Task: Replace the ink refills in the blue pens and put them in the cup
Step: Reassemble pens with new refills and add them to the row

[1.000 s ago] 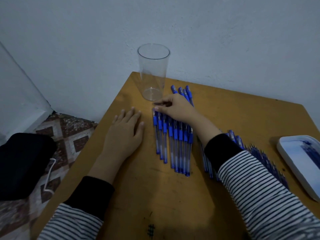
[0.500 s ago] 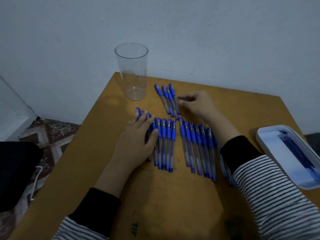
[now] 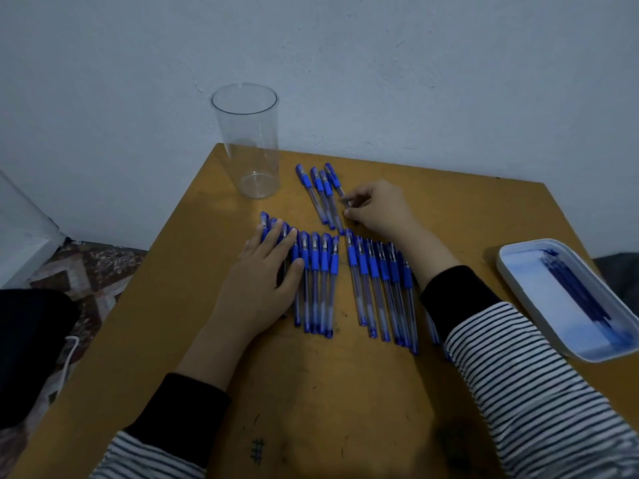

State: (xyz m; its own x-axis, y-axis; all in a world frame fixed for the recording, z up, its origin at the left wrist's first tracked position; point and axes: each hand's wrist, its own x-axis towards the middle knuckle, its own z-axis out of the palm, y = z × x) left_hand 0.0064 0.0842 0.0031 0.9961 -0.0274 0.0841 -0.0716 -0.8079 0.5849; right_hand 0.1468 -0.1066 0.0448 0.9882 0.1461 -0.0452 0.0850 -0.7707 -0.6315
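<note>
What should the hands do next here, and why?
Probably lift the rightmost pen of the far group: the right hand curls its fingertips at its barrel, the left hand lies flat on the near row, the cup holds nothing, and refills wait in the tray.

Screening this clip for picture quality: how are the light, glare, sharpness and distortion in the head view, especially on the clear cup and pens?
Head view: dim, bluish, even light with soft shadows; no glare on the clear cup, rim and base readable; blue pens sharp enough to tell apart; refills in the white tray smear together; wide-angle splay along the table edges.
</note>
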